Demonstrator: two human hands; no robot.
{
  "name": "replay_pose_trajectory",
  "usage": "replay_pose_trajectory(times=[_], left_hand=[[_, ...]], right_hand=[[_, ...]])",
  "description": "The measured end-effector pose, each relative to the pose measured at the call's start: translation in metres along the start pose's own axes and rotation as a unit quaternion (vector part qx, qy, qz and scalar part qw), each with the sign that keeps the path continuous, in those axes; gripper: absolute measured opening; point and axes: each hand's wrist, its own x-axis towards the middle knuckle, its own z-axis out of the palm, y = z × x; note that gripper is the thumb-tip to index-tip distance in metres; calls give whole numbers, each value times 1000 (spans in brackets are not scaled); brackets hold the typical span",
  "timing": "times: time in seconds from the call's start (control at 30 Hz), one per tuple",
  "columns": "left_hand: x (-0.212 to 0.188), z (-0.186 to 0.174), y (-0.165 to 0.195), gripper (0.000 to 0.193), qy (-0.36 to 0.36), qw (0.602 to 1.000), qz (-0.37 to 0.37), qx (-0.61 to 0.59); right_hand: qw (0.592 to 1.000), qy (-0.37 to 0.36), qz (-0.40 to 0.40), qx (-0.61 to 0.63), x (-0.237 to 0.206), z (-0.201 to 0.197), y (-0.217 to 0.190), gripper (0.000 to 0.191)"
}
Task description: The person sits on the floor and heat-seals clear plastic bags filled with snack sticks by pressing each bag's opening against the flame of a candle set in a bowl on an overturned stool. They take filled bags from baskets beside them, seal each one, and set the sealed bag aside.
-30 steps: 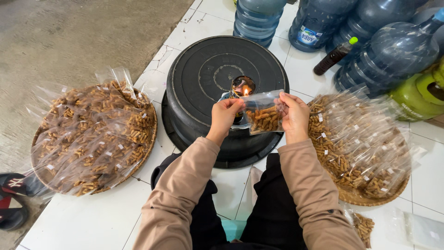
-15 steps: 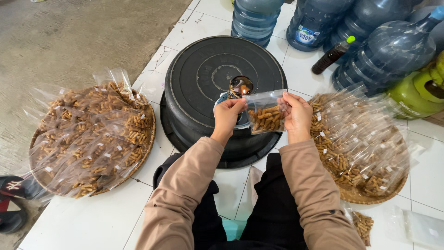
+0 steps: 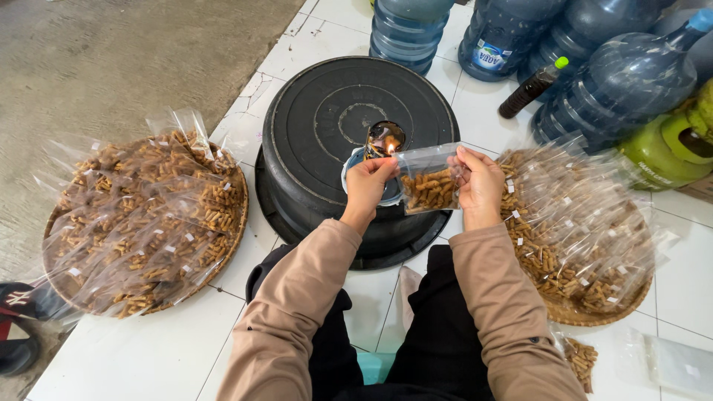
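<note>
While both hands work above the upturned round black plastic tub (image 3: 319,111), we hold one small clear plastic bag of brown stick snacks (image 3: 429,184) between them. Our left hand (image 3: 369,187) is pinched closed on the bag's left top corner; our right hand (image 3: 481,183) is clamped on its right edge. One small lit flame in a dark glass holder (image 3: 385,139) stands on the tub, just beside the bag's top edge. Two round woven trays flank us: the left tray (image 3: 236,223) and the right tray (image 3: 587,312), each heaped with filled bags. At least four blue water jugs (image 3: 631,78) stand behind.
</note>
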Motion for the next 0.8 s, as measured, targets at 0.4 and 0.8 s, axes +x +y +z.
replay_pose_trajectory(times=[0.4, 0.8], left_hand=[[-3, -3, 8, 22, 3, 1000, 12, 6], [-5, -10, 15, 22, 12, 1000, -2, 8]], right_hand=[[1000, -9, -6, -11, -10, 10, -2, 14], [1000, -18, -4, -14, -10, 17, 3, 15]])
